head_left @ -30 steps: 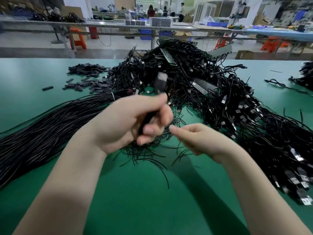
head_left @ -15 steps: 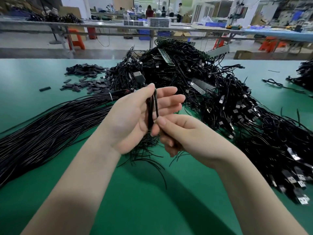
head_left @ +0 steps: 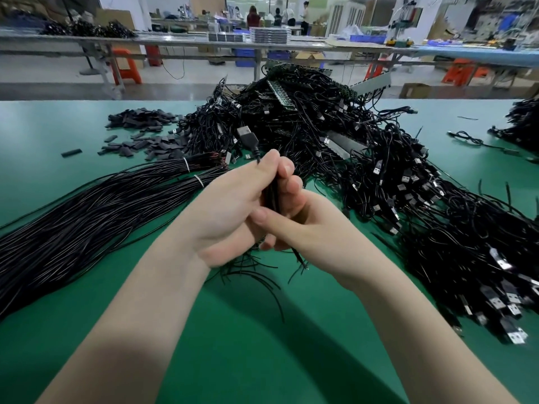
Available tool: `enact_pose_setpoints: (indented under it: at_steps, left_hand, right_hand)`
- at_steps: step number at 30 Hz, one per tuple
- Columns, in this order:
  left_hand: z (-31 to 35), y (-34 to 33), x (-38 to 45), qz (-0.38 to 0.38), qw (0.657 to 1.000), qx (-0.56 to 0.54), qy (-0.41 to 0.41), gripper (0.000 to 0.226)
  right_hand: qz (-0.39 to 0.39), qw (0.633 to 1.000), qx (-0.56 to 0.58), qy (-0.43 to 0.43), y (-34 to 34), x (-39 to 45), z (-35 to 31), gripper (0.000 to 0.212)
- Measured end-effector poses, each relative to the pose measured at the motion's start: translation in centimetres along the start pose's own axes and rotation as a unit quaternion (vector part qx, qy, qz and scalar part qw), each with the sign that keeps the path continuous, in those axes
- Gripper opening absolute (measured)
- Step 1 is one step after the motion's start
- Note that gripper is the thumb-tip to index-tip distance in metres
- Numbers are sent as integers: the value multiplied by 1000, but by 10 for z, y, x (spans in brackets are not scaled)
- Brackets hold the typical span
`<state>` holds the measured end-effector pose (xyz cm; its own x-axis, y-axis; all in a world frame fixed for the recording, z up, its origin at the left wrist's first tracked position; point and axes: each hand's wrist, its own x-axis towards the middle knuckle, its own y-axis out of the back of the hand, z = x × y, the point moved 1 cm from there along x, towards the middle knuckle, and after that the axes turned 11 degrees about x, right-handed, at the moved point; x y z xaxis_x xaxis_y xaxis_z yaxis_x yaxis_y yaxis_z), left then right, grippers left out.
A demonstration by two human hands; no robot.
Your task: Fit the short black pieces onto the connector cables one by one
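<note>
Gripping a connector cable point(head_left: 269, 196) in my left hand point(head_left: 233, 211), I have my fingers curled round its black lead, and the plug point(head_left: 247, 135) sticks up and away from me just past my fingertips. My right hand point(head_left: 303, 225) is pressed against the left from the other side, thumb laid across toward the left palm and fingers curled round the same lead lower down; whether a short black piece already sits on the lead between my hands I cannot tell, since my fingers hide it. Loose ends of thin black wire point(head_left: 256, 272) trail from under both hands onto the green table point(head_left: 233, 345).

Well beyond my left hand, toward the far left of the table, lies a heap of short black pieces point(head_left: 143, 132), with one stray piece point(head_left: 71, 153) apart from it. Nearer on the left, bundles of long black cable point(head_left: 96, 211) tied with white bands fan out toward me. Straight ahead and down the right side sprawls a big tangle of finished cables with plugs point(head_left: 408, 199), reaching just beside my right wrist. Another workbench point(head_left: 175, 43) and people stand blurred in the background
</note>
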<state>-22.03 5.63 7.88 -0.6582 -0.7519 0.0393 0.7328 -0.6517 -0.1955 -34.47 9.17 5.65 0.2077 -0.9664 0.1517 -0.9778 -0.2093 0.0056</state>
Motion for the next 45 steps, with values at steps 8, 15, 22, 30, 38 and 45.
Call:
enact_pose_setpoints:
  at_steps: [8,15,22,30,38,45]
  left_hand:
    - [3,16,-3,170,908,382,2,37]
    - [11,25,-10,308,733,600,-83,36]
    - [7,26,3,-17,625,772,-110,82]
    - [-12,28,2,-75,647,749,-119,60]
    - [-35,27,-10,-90,554,827,-35,57]
    - [-46,24,-24,9,429,878,-213,37]
  right_hand:
    - [68,942,-328,30,1,1,5,23]
    - [72,976,-188,-82,9,9,25,28]
    - [-110,961,100,-235,32,-3,29,28]
    - [-207,933,120,-270,46,-8,32,31]
    - [-233,904,182,-308,43,-6,48,24]
    - [-226,904,201,-302,40,-2,60,20]
